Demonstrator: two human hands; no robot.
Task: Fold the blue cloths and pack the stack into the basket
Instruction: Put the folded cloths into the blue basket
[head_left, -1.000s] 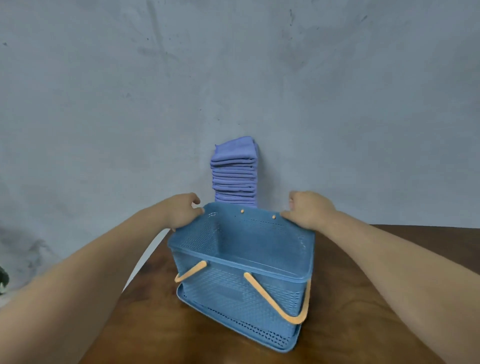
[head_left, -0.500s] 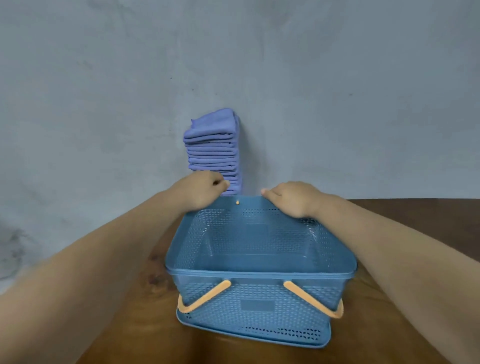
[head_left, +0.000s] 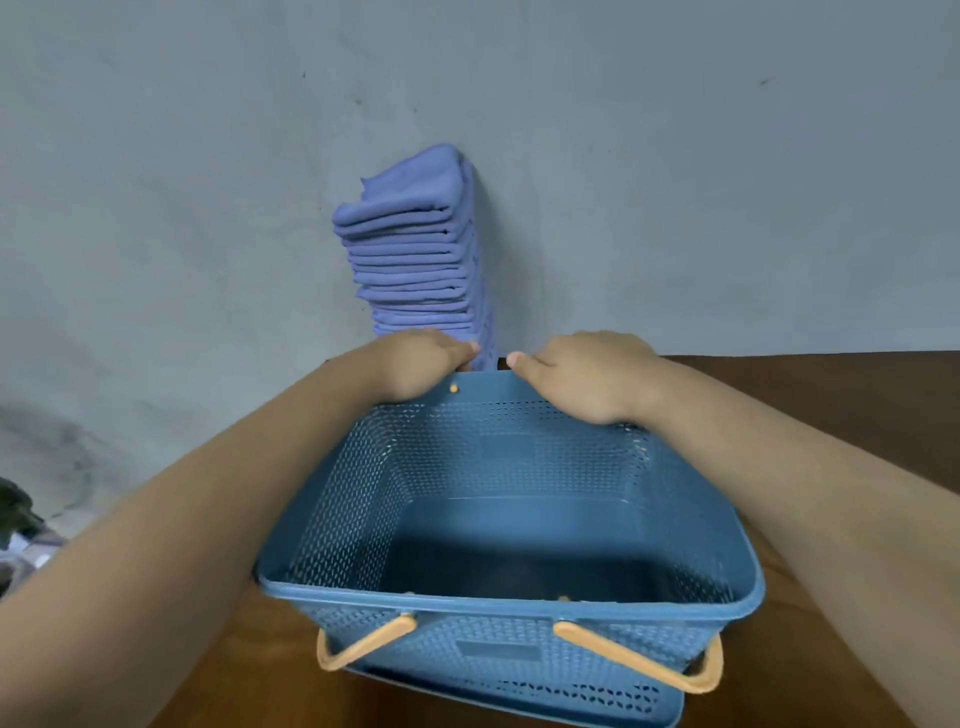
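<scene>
Wooden tabletop (head_left: 831, 410) meets a grey wall (head_left: 675, 182). The stack of folded blue cloths (head_left: 415, 249) stands against that wall, just behind the blue basket (head_left: 498, 604). Its far rim is gripped by the left hand (head_left: 421, 364) and the right hand (head_left: 587, 374), fingers apparently curled over it with their tips hidden. Orange handles (head_left: 639, 660) hang down its near side.

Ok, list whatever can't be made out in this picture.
Head view:
- Bottom of the cloth stack: hidden behind the left hand and the basket.
- Fingertips of both hands, the right hand included: curled past the far rim, out of sight.
- The dark thing at the left edge: cut off and blurred.
</scene>
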